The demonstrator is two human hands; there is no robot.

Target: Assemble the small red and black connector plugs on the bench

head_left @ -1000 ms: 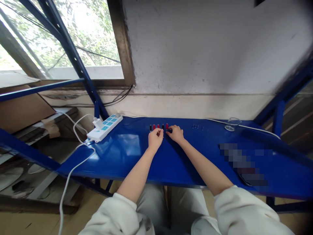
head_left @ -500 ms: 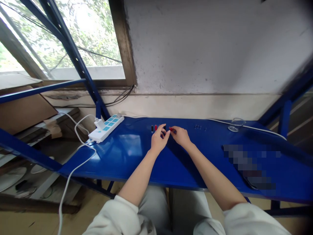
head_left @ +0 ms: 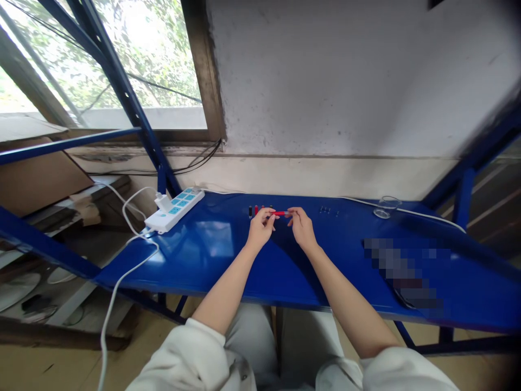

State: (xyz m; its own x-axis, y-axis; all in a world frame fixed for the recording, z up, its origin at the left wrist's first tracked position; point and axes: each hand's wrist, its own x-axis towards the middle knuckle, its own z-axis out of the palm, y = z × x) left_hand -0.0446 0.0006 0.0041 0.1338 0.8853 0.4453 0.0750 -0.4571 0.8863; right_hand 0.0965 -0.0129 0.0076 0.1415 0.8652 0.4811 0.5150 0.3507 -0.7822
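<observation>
Blue metal shelf (head_left: 211, 255) — glossy worktop on a blue frame. White power strip (head_left: 175, 209) with blue sockets at its left rear, one white plug seated, white cable (head_left: 118, 282) trailing off the front edge toward the floor. Small dark parts (head_left: 328, 209), perhaps screws, right of centre near the wall. Clear glass dish (head_left: 386, 206) far right — a thin white wire (head_left: 431, 214) running past it. Cardboard (head_left: 36, 179) at left, below the window (head_left: 101, 60).

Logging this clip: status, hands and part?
Left hand and right hand both pinch one red piece, held level above blue shelf. Remaining red and black pieces stand behind. Nothing obstructing.
</observation>
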